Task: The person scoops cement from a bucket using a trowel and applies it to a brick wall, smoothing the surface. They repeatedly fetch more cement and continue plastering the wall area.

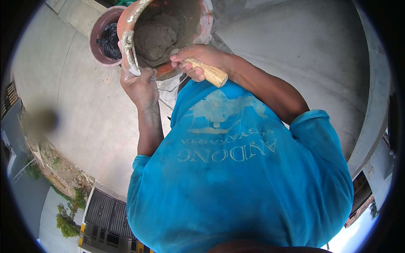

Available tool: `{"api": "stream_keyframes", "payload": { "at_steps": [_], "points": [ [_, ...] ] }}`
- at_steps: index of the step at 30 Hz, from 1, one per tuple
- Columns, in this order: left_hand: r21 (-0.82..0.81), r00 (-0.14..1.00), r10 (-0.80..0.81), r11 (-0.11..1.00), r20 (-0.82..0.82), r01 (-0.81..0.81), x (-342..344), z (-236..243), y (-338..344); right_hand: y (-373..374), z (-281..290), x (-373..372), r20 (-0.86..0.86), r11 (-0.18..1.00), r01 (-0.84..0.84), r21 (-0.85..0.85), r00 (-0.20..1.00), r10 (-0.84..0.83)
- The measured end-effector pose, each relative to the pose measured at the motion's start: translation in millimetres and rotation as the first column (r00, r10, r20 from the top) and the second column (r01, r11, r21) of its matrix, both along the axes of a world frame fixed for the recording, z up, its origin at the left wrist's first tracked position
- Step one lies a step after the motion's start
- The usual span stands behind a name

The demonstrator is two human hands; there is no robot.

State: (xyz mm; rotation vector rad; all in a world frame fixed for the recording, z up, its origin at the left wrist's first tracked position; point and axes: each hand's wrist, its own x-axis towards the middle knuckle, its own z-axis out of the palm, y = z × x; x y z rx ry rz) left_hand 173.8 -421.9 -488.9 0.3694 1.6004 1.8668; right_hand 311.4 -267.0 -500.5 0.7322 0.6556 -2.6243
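Observation:
My left hand [140, 85] grips the rim and handle of an orange bucket [202, 21] smeared with cement, tilting it toward me. Grey wet mortar [157, 38] fills its bottom. My right hand [198, 61] is closed around the pale wooden handle [211, 74] of a tool whose blade is hidden under the bucket's edge. Both forearms reach up from my blue shirt [236, 181], which fills the lower middle of the view.
A second, purplish bucket [101, 29] with a black plastic bag [109, 40] inside stands behind the orange one at upper left. Grey plastered concrete [303, 50] lies around and to the right. Far below at lower left are a road, rubble, shrubs and a dark gate [105, 211].

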Motion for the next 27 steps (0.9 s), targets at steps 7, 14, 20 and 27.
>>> {"api": "stream_keyframes", "payload": {
  "at_steps": [7,14,20,27],
  "points": [
    [0.105,0.996,0.016,0.994,0.083,-0.024,-10,9,8,42,-23,12,-0.160,0.737,0.125,-0.664,0.939,-0.303],
    [0.001,0.991,0.067,0.998,0.112,-0.068,3,5,25,29,-37,35,-0.085,0.694,0.152,-0.703,0.952,-0.294],
    [-0.123,0.995,0.085,0.989,0.044,-0.079,15,17,29,25,-40,43,-0.027,0.876,0.165,-0.453,0.980,-0.199],
    [-0.171,1.000,0.016,0.985,-0.026,-0.020,14,22,28,47,76,73,0.192,0.185,-0.252,0.950,0.937,0.291]
  ]
}}
